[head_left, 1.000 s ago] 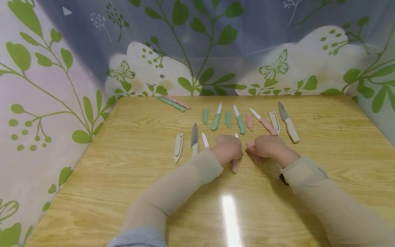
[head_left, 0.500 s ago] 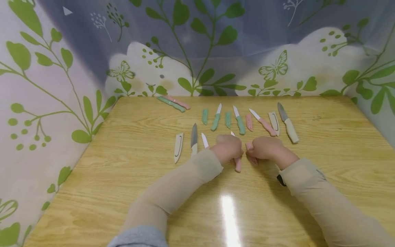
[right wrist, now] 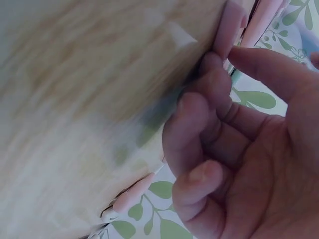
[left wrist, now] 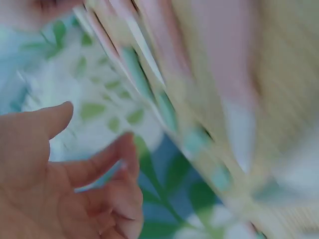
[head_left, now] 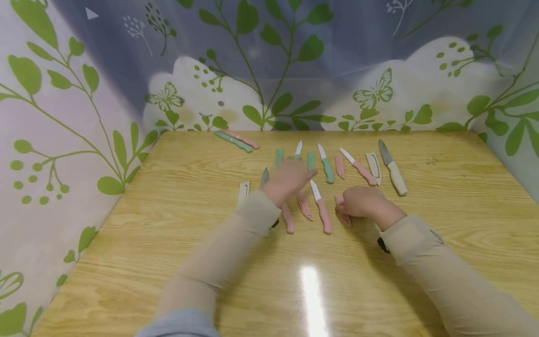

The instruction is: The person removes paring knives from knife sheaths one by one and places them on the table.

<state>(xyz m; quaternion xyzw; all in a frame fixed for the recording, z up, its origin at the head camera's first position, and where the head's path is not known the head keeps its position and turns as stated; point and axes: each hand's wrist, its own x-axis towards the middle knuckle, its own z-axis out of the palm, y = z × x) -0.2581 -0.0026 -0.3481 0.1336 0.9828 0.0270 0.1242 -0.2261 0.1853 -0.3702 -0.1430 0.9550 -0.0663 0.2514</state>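
In the head view my left hand (head_left: 290, 180) is raised above the near row. The left wrist view shows its fingers (left wrist: 112, 159) loosely bent and holding nothing. Just right of it a pink-handled paring knife (head_left: 324, 215) lies bare, white blade pointing away. A pink blade sheath (head_left: 305, 207) and another pink-handled knife (head_left: 287, 219), partly hidden by the hand, lie to its left. My right hand (head_left: 366, 202) pinches a pink blade sheath (head_left: 344, 217) on the table between thumb and index finger; that sheath (right wrist: 230, 27) also shows in the right wrist view.
Along the far row lie green sheaths (head_left: 310, 160), green-handled knives (head_left: 327, 169), a pink sheath (head_left: 339, 167), a pink knife (head_left: 363, 171), a cream sheath (head_left: 373, 168) and a cream-handled knife (head_left: 396, 175). Two sheathed knives (head_left: 236, 142) rest at back left. A cream sheath (head_left: 243, 193) stands left.
My left hand has let go of the pink-handled knife and moved up and left. The knife lies on the table beside the sheath. My right hand keeps its hold on the pink sheath.
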